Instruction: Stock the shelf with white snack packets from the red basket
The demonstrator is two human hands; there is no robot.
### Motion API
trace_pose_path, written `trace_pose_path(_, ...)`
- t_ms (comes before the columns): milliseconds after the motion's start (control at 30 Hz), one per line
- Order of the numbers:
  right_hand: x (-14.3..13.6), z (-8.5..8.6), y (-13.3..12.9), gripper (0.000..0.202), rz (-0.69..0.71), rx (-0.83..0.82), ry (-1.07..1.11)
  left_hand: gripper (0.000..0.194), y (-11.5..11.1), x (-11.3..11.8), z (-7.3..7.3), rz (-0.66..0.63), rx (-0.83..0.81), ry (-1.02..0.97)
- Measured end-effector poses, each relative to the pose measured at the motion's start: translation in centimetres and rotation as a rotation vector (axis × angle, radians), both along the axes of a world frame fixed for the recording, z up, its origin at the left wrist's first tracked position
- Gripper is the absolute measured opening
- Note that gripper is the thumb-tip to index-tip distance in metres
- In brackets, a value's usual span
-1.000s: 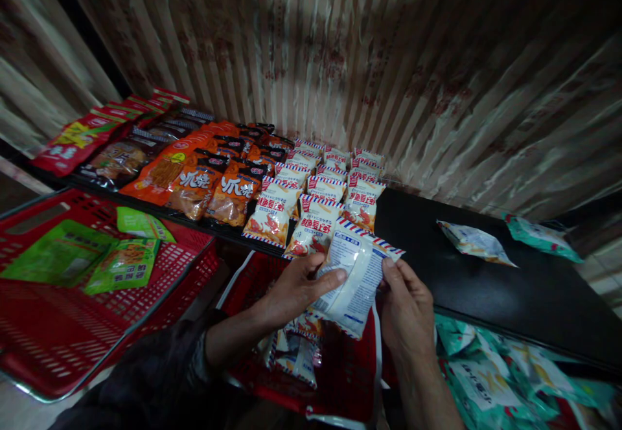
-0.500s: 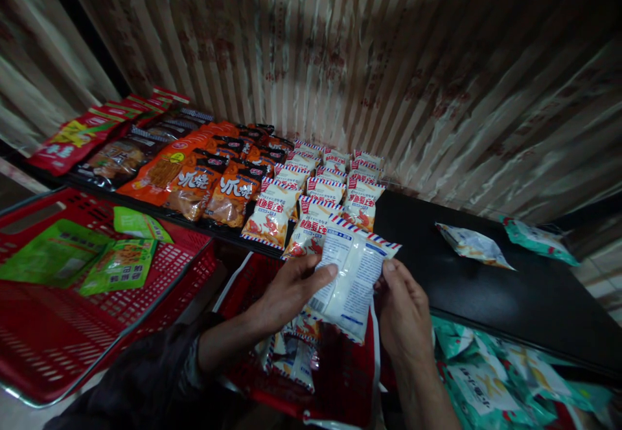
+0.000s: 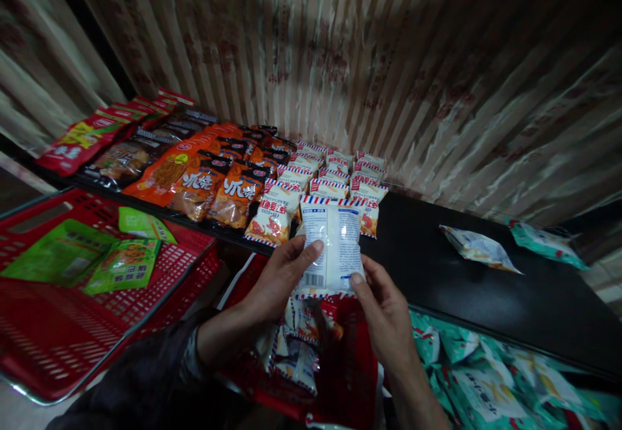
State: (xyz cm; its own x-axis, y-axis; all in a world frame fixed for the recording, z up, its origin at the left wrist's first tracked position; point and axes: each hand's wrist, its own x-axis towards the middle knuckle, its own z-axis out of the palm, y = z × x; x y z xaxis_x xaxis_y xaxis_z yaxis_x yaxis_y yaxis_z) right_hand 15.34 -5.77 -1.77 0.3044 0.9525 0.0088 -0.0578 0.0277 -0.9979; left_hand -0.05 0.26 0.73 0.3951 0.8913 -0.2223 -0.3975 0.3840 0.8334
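Observation:
Between my two hands is a white snack bag [image 3: 335, 242] with a red-and-blue striped edge, its printed back facing me. My left hand [image 3: 284, 274] grips the bag's left side, thumb across the front. My right hand [image 3: 383, 300] pinches its lower right corner with the thumb on top. Right behind it, rows of matching snack bags [image 3: 275, 210] stand on the black shelf [image 3: 413, 242]; the held bag partly covers them. Below my hands, a red basket [image 3: 350, 352] holds several more of these bags [image 3: 296, 359].
Orange snack packs [image 3: 238, 190], dark packs [image 3: 124, 158] and red packs [image 3: 80, 138] line the shelf's left. A red basket with green packets [image 3: 126, 261] stands at left. One white bag [image 3: 479, 248] and a teal bag [image 3: 544, 242] lie at right; several teal bags [image 3: 486, 378] sit below.
The snack bag has turned more upright and square to me. My right hand has slid from its upper right corner down to the lower right, while my left hand keeps its hold.

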Motion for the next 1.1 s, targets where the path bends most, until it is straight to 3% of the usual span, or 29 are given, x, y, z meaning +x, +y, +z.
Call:
trace_pose_path(133,0.5,-0.4,0.0,0.040,-0.079,-0.019,-0.029,0.043,-0.2,0.3,0.1,0.009,-0.054,-0.043)
trace_pose_path(267,1.0,-0.5,-0.1,0.041,-0.098,-0.013,-0.043,0.039,-0.5,0.4,0.0,-0.064,-0.009,-0.087)
trace_pose_path(633,1.1,-0.8,0.1,0.051,-0.133,0.002,-0.126,0.038,-0.7,0.5,-0.5,-0.085,0.107,-0.095)
trace_pose_path(933,1.2,0.2,-0.5,0.031,-0.320,0.293,-0.811,0.037,-1.1,-0.3,0.2,-0.153,0.212,-0.007)
trace_pose_path(1100,1.2,0.3,-0.7,0.031,-0.189,0.190,-0.591,0.042,-1.6,-0.7,0.3,-0.152,0.303,0.083)
